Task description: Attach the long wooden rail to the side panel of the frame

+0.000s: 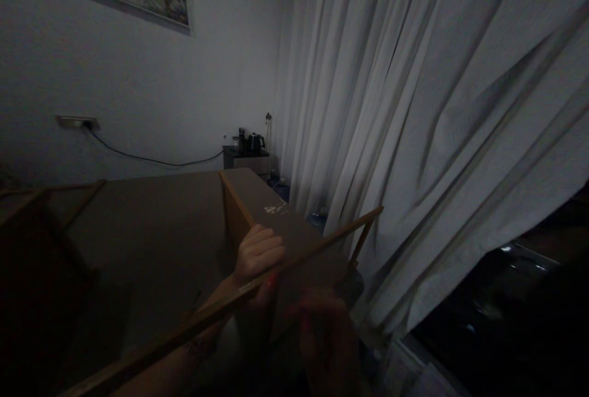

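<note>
A long, narrow wooden bar (304, 254) runs slantwise from the lower left up to the right, where a short leg-like piece joins its end. My left hand (260, 254) is closed around the bar near its middle, fingers curled on the far side and a red-nailed thumb on the near side. Below the bar, to the right, my right hand (324, 329) is dark and blurred, with bent fingers. Whether it holds anything is hidden in shadow. Behind both hands lies a brown board-like surface (251, 185) with a wooden edge, bearing several small pale pieces (276, 208).
White curtains (350, 90) hang along the right side. At the back corner a small cabinet (251, 162) carries a black kettle (254, 143). A black cord (161, 164) runs from the wall socket (77, 122). Dark wooden furniture (41, 250) stands at left.
</note>
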`<action>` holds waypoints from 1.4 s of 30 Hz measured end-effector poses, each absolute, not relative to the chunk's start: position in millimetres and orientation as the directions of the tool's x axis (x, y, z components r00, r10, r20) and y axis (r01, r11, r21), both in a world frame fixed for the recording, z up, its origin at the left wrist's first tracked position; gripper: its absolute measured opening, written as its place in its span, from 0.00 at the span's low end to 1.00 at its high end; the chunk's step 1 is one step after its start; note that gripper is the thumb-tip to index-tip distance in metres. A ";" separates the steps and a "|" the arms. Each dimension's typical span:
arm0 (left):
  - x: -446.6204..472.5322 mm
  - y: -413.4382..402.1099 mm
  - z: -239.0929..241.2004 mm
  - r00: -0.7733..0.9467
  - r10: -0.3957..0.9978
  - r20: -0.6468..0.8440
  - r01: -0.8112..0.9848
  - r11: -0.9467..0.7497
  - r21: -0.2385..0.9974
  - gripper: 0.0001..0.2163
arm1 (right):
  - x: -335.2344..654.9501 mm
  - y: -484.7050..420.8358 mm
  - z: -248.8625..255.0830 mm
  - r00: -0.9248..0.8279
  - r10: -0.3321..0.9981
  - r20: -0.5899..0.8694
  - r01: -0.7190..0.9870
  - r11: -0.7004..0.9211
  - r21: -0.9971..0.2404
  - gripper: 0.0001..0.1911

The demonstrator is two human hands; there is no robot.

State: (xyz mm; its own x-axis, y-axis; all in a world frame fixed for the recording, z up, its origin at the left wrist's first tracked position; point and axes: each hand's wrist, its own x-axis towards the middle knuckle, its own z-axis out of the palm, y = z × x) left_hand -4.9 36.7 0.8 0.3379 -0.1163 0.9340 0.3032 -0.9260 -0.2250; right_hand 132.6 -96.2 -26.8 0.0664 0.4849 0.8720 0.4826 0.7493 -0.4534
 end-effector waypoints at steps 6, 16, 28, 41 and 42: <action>-4.2 35.3 1.5 0.332 -0.106 0.937 0.283 -0.937 -0.206 0.23 | 149.5 -90.6 -21.0 -0.147 0.423 0.894 0.411 0.848 -0.334 0.11; -3.7 29.5 5.8 0.343 -0.070 0.937 0.277 -0.945 -0.172 0.20 | 136.0 -100.9 -15.9 0.049 0.310 0.949 0.688 0.679 -0.257 0.07; -1.7 17.4 11.7 0.309 0.040 0.950 0.250 -0.967 -0.041 0.17 | 139.4 -113.7 -8.9 -0.044 0.395 0.918 0.782 0.585 -0.214 0.15; -2.6 9.5 14.7 0.323 0.168 0.931 0.301 -0.951 0.067 0.24 | 135.8 -102.9 -13.8 0.010 0.798 0.603 0.145 0.595 -0.790 0.08; -1.7 12.9 11.9 0.321 0.152 0.935 0.297 -0.953 0.052 0.25 | 136.7 -100.4 -15.3 -0.023 0.782 0.623 0.131 0.620 -0.773 0.09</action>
